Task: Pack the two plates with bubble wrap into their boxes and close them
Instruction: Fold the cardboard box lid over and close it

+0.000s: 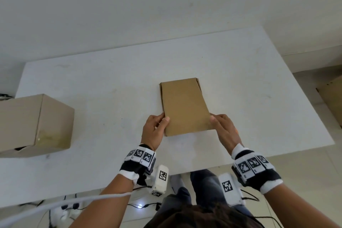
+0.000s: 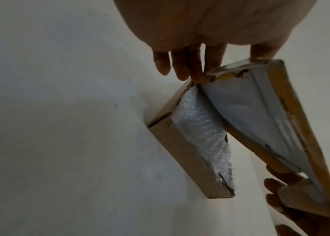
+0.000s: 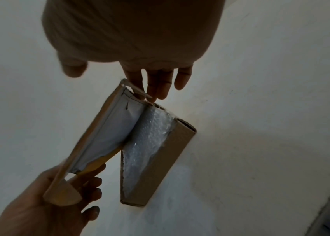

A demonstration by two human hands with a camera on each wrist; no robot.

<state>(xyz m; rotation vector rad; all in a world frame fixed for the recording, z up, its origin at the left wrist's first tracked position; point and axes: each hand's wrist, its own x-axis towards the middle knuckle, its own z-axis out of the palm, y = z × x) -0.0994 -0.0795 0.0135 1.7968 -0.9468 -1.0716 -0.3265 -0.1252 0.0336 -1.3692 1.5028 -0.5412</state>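
Note:
A flat brown box point(image 1: 185, 105) lies mid-table with its hinged lid point(image 2: 260, 119) tilted partly up over the base point(image 2: 186, 151). Bubble wrap point(image 2: 202, 127) fills the base, and any plate under it is hidden. My left hand point(image 1: 155, 129) pinches the lid's near left corner, thumb on top and fingers point(image 2: 180, 67) below. My right hand point(image 1: 224, 129) holds the near right corner, its fingers point(image 3: 155, 86) at the lid's side flap point(image 3: 137, 92). In the right wrist view the bubble wrap point(image 3: 150, 137) shows between the lid point(image 3: 103, 138) and the base wall point(image 3: 160, 164).
A larger brown carton point(image 1: 35, 124) stands on the white table point(image 1: 111, 83) at the left edge. Another cardboard piece point(image 1: 333, 102) sits off the table at the far right. Cables and a power strip point(image 1: 63, 211) lie on the floor below the near edge.

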